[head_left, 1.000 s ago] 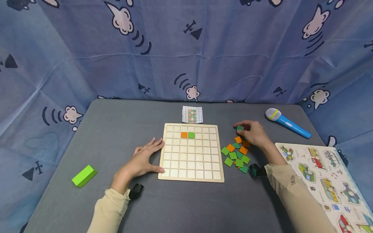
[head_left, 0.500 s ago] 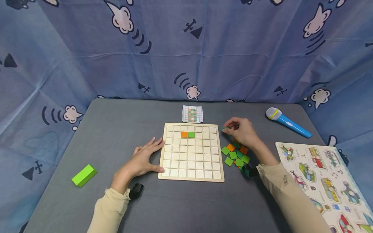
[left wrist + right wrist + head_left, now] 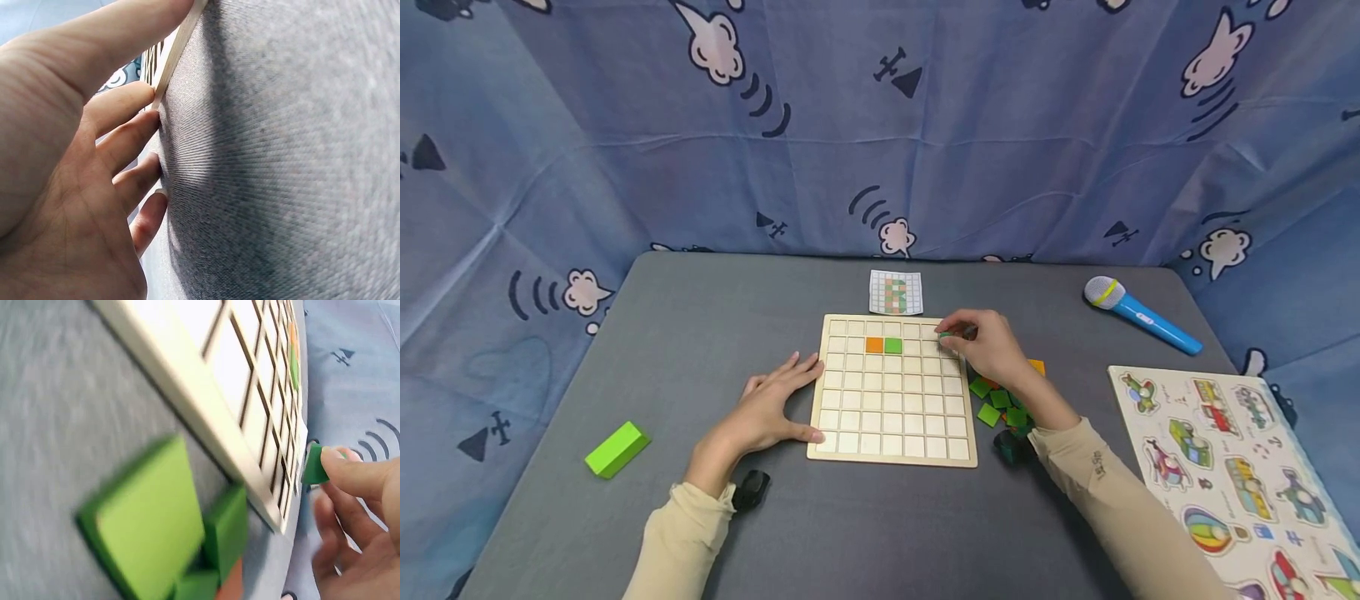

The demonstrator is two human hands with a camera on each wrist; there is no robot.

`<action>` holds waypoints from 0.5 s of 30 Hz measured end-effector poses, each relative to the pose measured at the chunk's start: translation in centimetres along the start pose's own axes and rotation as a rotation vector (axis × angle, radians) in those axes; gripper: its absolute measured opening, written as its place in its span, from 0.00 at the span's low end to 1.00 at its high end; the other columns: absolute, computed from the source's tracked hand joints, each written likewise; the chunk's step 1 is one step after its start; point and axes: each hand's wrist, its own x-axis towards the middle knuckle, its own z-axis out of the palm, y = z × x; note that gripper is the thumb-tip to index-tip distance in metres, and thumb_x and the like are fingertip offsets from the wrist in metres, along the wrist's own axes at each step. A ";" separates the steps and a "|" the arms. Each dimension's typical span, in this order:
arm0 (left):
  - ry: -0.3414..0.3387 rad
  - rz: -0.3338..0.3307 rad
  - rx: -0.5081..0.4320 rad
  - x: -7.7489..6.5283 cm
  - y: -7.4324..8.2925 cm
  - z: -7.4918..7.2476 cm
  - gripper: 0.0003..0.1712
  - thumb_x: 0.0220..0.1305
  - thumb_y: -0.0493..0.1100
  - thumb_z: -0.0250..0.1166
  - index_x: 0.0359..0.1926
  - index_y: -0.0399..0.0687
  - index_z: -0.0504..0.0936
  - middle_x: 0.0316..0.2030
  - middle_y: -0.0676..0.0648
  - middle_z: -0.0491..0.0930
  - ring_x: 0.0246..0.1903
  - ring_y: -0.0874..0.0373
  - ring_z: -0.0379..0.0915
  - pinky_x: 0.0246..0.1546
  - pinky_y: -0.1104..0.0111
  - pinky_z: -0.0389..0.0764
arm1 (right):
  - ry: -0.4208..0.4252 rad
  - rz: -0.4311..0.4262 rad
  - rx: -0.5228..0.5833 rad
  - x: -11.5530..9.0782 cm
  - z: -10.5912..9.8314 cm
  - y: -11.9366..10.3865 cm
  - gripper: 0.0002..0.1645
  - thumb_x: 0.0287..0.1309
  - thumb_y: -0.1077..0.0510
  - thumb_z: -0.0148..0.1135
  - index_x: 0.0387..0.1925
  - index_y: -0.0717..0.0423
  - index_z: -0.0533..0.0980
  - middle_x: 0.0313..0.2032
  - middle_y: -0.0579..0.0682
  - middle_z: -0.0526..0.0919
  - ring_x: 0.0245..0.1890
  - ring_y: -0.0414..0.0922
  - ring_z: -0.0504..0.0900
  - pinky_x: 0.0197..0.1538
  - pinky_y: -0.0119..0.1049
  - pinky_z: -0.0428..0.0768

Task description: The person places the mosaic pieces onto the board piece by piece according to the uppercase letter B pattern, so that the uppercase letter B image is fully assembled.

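Observation:
A square wooden grid board (image 3: 891, 400) lies on the grey table, with an orange square tile (image 3: 874, 345) and a light green square tile (image 3: 892, 346) side by side in its second row. My left hand (image 3: 763, 412) rests at the board's left edge, thumb and fingertips touching it, fingers spread. Over the board's upper right corner, my right hand (image 3: 992, 346) pinches a dark green tile (image 3: 314, 464) between thumb and fingers. Below that hand, a pile of green and orange tiles (image 3: 989, 414) sits beside the board's right edge, partly hidden by the forearm.
A small printed pattern card (image 3: 896, 292) lies just behind the board. At the back right is a blue toy microphone (image 3: 1142, 317), with a picture puzzle board (image 3: 1232, 467) in front of it. A light green block (image 3: 617, 450) lies at the left.
My right hand has moved left from above the tile pile to over the board's upper right corner, carrying the dark green tile. My left hand stays at the board's edge.

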 end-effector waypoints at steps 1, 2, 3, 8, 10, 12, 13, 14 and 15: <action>0.001 0.000 0.001 0.0 0.0 0.0 0.63 0.48 0.51 0.86 0.82 0.50 0.63 0.84 0.49 0.55 0.85 0.45 0.42 0.72 0.41 0.52 | 0.008 0.002 0.004 0.1 0.3 -0.2 0.09 0.66 0.66 0.71 0.47 0.59 0.88 0.41 0.58 0.90 0.35 0.50 0.83 0.38 0.40 0.77; 0.001 0.000 0.003 0.0 -0.1 0.0 0.63 0.48 0.51 0.86 0.82 0.50 0.63 0.84 0.49 0.55 0.85 0.45 0.42 0.72 0.40 0.52 | 0.018 0.007 0.007 0.1 0.5 -0.4 0.09 0.65 0.66 0.72 0.46 0.59 0.88 0.39 0.58 0.91 0.34 0.50 0.82 0.38 0.40 0.76; 0.001 0.000 0.004 0.0 -0.1 0.0 0.63 0.49 0.51 0.86 0.82 0.50 0.63 0.84 0.49 0.55 0.85 0.45 0.43 0.72 0.40 0.52 | 0.026 0.012 0.013 0.2 0.8 -0.6 0.08 0.64 0.65 0.73 0.45 0.59 0.88 0.37 0.57 0.91 0.33 0.50 0.82 0.37 0.40 0.76; -0.002 -0.002 0.003 -0.1 -0.1 0.0 0.63 0.49 0.52 0.86 0.82 0.50 0.63 0.84 0.50 0.55 0.86 0.45 0.42 0.72 0.41 0.51 | 0.031 0.015 0.037 0.5 1.9 -1.4 0.05 0.62 0.65 0.75 0.40 0.59 0.88 0.36 0.57 0.91 0.34 0.49 0.87 0.42 0.42 0.83; -0.005 -0.002 0.004 0.0 -0.1 0.0 0.63 0.49 0.52 0.85 0.82 0.50 0.63 0.84 0.50 0.54 0.86 0.46 0.42 0.73 0.41 0.51 | 0.024 0.013 0.042 0.7 2.2 -1.6 0.05 0.62 0.64 0.76 0.39 0.60 0.88 0.36 0.57 0.91 0.35 0.50 0.88 0.43 0.42 0.85; -0.006 -0.001 0.004 0.0 0.0 0.0 0.62 0.49 0.52 0.85 0.82 0.50 0.63 0.84 0.50 0.54 0.86 0.46 0.42 0.72 0.42 0.52 | 0.022 0.017 0.045 0.8 2.5 -1.7 0.05 0.62 0.64 0.76 0.39 0.60 0.88 0.36 0.57 0.91 0.35 0.49 0.88 0.43 0.41 0.84; -0.006 0.000 0.005 0.0 0.0 0.0 0.62 0.49 0.52 0.85 0.82 0.50 0.63 0.84 0.50 0.54 0.86 0.46 0.42 0.72 0.42 0.52 | 0.020 0.020 0.050 0.8 2.6 -1.7 0.05 0.62 0.64 0.76 0.39 0.60 0.88 0.36 0.57 0.91 0.35 0.49 0.88 0.42 0.40 0.84; -0.005 0.002 0.008 0.0 0.0 0.0 0.62 0.49 0.52 0.85 0.82 0.51 0.63 0.84 0.50 0.55 0.86 0.46 0.42 0.72 0.42 0.52 | 0.017 0.021 0.054 0.8 2.6 -1.8 0.05 0.62 0.64 0.76 0.39 0.60 0.88 0.36 0.57 0.90 0.35 0.49 0.87 0.42 0.40 0.84; -0.004 0.001 0.007 0.0 -0.1 -0.1 0.62 0.49 0.52 0.85 0.82 0.51 0.63 0.84 0.50 0.55 0.86 0.46 0.42 0.72 0.42 0.52 | 0.012 0.022 0.061 0.9 2.7 -1.9 0.04 0.62 0.65 0.75 0.39 0.60 0.88 0.36 0.57 0.90 0.35 0.49 0.87 0.42 0.40 0.84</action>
